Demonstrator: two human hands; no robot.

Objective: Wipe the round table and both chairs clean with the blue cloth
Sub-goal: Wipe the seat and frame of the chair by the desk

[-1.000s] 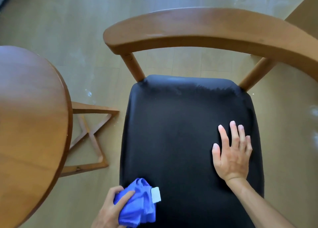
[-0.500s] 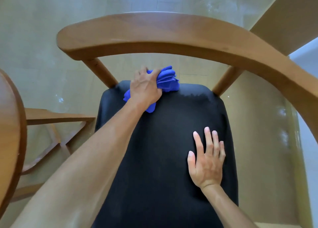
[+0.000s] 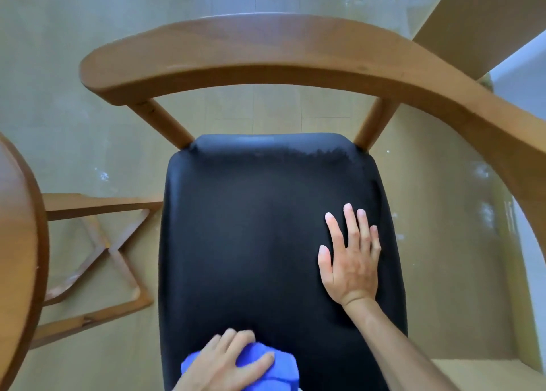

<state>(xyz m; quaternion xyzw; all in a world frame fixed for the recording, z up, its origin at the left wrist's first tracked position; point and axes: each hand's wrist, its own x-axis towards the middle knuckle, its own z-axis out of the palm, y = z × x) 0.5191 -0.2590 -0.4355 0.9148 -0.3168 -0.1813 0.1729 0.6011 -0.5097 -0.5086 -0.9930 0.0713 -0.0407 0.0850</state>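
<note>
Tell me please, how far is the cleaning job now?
In hand: the left hand holds the blue cloth on the near edge of the black seat; the right hand lies flat on it. A sheen near the seat's back may be wiping. The backrest and table give no sign; the second chair is unseen.

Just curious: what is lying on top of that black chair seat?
The right hand rests flat on the black seat. The left hand grips a blue cloth there; the seat beneath them is covered.
</note>
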